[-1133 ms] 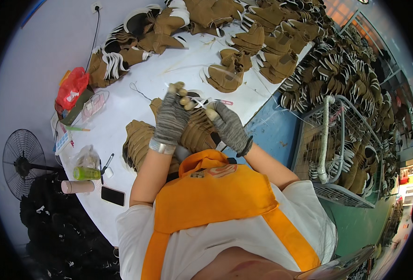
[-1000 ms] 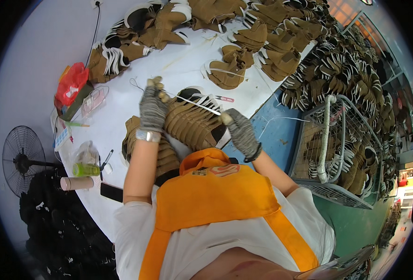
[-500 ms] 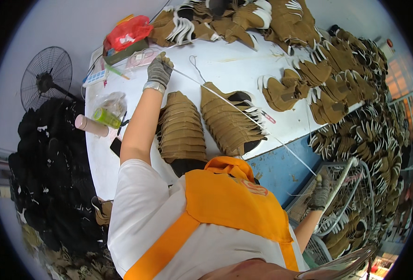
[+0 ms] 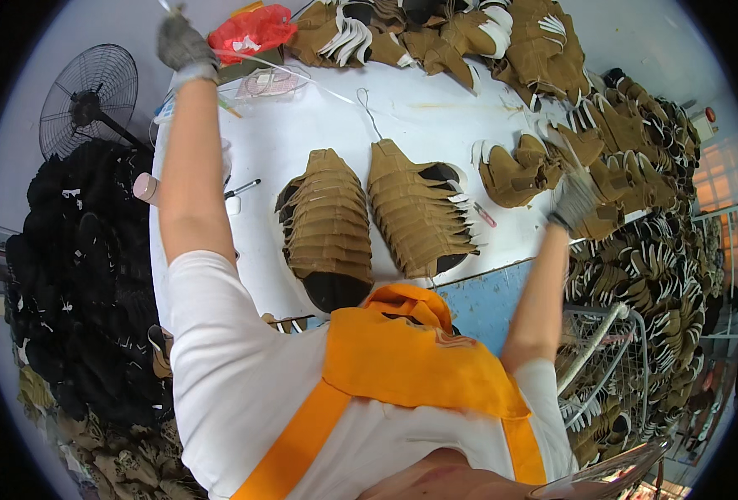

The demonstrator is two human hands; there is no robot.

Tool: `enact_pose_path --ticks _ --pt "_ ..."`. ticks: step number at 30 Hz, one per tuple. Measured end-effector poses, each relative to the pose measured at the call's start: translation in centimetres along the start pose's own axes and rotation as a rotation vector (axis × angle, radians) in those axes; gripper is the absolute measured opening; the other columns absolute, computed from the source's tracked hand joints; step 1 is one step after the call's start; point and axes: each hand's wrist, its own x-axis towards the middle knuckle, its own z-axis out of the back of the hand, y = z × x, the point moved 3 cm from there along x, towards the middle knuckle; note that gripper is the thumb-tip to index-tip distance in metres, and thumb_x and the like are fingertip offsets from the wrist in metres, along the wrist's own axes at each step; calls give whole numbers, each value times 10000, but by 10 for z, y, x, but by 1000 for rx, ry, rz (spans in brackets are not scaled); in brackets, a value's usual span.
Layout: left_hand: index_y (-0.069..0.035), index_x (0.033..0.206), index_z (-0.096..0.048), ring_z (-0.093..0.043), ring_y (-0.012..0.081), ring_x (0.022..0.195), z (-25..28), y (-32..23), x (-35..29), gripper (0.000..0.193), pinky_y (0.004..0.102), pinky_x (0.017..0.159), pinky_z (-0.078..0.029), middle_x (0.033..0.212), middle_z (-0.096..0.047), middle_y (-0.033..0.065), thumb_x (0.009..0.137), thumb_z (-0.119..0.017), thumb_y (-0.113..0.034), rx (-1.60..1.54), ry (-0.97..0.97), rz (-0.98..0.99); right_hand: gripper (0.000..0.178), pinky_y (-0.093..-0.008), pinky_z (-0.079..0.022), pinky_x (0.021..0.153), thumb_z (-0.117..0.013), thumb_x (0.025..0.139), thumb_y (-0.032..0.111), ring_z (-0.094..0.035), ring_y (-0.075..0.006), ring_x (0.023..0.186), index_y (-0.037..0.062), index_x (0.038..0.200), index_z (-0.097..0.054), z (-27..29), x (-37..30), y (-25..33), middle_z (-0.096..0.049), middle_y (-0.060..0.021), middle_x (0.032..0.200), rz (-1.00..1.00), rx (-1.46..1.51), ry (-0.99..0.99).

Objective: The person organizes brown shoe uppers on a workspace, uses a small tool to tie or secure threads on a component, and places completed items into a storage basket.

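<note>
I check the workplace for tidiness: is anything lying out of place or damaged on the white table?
Nothing looks damaged. The two stacks of tan shoe uppers lie orderly on the white table; only one pink-tipped pen lies loose beside them.

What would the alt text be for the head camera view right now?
A person in an orange apron spreads both gloved arms wide over a white table, left hand and right hand apart, above two stacks of tan shoe uppers, with more heaped around.
</note>
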Motion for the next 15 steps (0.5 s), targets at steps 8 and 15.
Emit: enact_pose_path --ticks 8,15 --pt "-107 816 -670 -593 297 801 -37 -13 -114 136 420 646 -473 814 -620 120 792 -651 -240 883 714 -866 411 -339 -376 1000 -391 912 290 -505 -217 1131 57 1231 -505 -117 -162 436 -530 -123 1213 499 696 1293" --pt "-43 1074 -685 -539 110 840 54 64 -277 357 253 769 -444 931 -657 8 892 -650 -348 101 720 525 442 -564 -221 1085 -530 905 434 -379 -329 1312 222 1292 -555 -37 -144 389 -426 -157 1411 221 -67 999"
